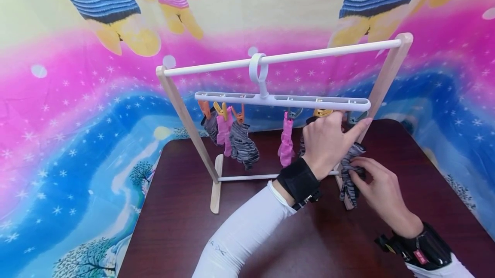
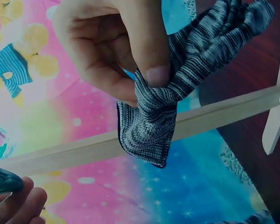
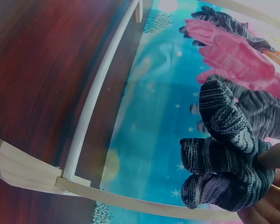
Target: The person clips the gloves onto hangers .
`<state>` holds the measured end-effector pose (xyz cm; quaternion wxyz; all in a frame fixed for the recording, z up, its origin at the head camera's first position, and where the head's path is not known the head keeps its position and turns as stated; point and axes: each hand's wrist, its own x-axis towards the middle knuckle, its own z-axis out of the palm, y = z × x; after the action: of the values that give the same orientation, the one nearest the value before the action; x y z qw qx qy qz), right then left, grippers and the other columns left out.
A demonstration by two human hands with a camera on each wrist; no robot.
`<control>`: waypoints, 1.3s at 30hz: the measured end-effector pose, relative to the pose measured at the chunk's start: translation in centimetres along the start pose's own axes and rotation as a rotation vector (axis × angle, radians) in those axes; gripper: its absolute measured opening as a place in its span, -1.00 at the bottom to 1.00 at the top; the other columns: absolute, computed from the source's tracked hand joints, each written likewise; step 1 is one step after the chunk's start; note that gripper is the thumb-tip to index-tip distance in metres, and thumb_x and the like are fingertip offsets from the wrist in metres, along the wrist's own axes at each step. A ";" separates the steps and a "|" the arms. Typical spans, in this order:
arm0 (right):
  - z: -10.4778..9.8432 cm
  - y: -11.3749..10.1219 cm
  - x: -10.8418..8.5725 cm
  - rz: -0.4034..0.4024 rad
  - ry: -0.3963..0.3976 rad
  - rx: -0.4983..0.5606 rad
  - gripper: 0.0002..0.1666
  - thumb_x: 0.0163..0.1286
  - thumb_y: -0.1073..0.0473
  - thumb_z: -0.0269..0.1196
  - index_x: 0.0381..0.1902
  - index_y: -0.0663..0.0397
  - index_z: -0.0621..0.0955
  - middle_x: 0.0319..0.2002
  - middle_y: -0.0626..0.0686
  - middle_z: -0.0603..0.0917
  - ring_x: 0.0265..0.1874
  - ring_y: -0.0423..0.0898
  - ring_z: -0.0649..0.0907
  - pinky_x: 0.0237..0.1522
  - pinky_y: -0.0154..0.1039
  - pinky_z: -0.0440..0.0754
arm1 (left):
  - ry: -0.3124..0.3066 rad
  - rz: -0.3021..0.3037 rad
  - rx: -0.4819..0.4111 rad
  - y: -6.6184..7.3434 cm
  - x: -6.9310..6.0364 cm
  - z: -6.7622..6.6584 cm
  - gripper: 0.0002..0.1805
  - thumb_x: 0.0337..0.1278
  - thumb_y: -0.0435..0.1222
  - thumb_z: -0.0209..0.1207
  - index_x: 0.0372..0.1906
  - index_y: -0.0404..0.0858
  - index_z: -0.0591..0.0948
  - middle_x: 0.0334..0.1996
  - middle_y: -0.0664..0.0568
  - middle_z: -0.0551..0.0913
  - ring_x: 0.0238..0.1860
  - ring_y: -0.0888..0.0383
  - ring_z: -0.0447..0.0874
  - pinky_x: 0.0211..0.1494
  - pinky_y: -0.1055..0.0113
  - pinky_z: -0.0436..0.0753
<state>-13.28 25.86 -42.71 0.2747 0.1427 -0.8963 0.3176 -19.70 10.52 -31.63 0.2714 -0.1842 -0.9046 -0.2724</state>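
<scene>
At the right end of the white hanger (image 1: 278,100), my left hand (image 1: 328,140) pinches a grey-green clothespin (image 1: 356,118). The left wrist view shows this dark green clothespin (image 2: 4,181) at the left edge, with my left fingertips (image 2: 25,198) against it. Below it, my right hand (image 1: 380,187) pinches a black-and-grey knit glove (image 1: 352,175) between thumb and fingers. The glove's cuff (image 2: 149,135) hangs free of the clothespin in the left wrist view. Its knit fingers (image 3: 214,154) spread out in the right wrist view.
The hanger hangs by its ring (image 1: 258,68) from a wooden rack's white bar (image 1: 325,52). Clothespins hold a pink glove (image 1: 286,140), another pink glove (image 1: 225,134) and grey knit gloves (image 1: 243,145). The rack stands on a dark table (image 1: 174,226) before a printed cloth (image 1: 96,140).
</scene>
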 end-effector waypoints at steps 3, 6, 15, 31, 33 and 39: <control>0.0 0.1 0.0 -0.008 -0.001 0.013 -0.60 0.00 0.51 0.49 -0.15 0.25 0.70 -0.19 0.16 0.75 -0.36 -0.44 0.46 -0.43 -0.55 0.35 | 0.001 0.015 0.021 -0.1 -0.1 0.0 -0.54 0.25 0.26 0.18 -0.45 -0.01 0.50 -0.75 0.17 0.28 -0.76 0.34 0.16 -0.64 0.53 0.09; 0.0 0.1 0.1 -0.015 -0.003 0.023 -0.59 0.00 0.52 0.48 -0.14 0.25 0.70 -0.19 0.15 0.74 -0.31 -0.50 0.47 -0.41 -0.55 0.35 | 0.001 0.024 0.053 -0.2 -0.1 0.0 -0.53 0.27 0.26 0.16 -0.49 -0.01 0.47 -0.76 0.18 0.24 -0.78 0.33 0.11 -0.65 0.51 0.05; 0.0 0.0 0.2 -0.018 -0.002 0.010 -0.59 0.00 0.51 0.48 -0.14 0.24 0.70 -0.19 0.14 0.74 -0.24 -0.47 0.52 -0.26 -0.66 0.39 | -0.009 0.039 0.105 -0.3 0.0 0.0 -0.51 0.29 0.23 0.16 -0.57 0.00 0.44 -0.78 0.19 0.25 -0.78 0.33 0.15 -0.67 0.50 0.05; 0.0 -0.3 0.7 -0.050 0.024 0.056 -0.60 -0.02 0.54 0.46 -0.16 0.25 0.70 -0.18 0.16 0.75 -0.29 -0.49 0.48 -0.38 -0.60 0.34 | -0.111 0.017 -0.106 -1.0 0.2 -0.5 -0.56 0.37 0.05 0.14 -0.61 -0.04 0.45 -0.78 0.19 0.30 -0.73 0.37 0.24 -0.63 0.56 0.19; -0.1 -0.4 0.8 -0.050 0.032 0.076 -0.58 -0.03 0.55 0.46 -0.15 0.25 0.70 -0.18 0.17 0.75 -0.20 -0.58 0.48 -0.25 -0.69 0.36 | -0.119 0.017 -0.125 -1.0 0.2 -0.5 -0.56 0.38 0.04 0.13 -0.61 -0.05 0.45 -0.77 0.18 0.29 -0.72 0.36 0.24 -0.63 0.56 0.18; -0.4 -0.5 0.9 -0.024 0.046 0.183 -0.55 -0.02 0.60 0.43 -0.12 0.25 0.71 -0.18 0.12 0.75 -0.03 -0.71 0.48 0.04 -0.75 0.34 | -0.130 0.018 -0.159 -1.2 0.2 -0.6 -0.59 0.39 0.01 0.13 -0.59 -0.04 0.47 -0.73 0.19 0.31 -0.68 0.36 0.26 -0.59 0.58 0.19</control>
<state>-13.68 25.64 -41.69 0.2848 0.1705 -0.8553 0.3979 -20.19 9.25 -31.62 0.1992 -0.2306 -0.8940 -0.3285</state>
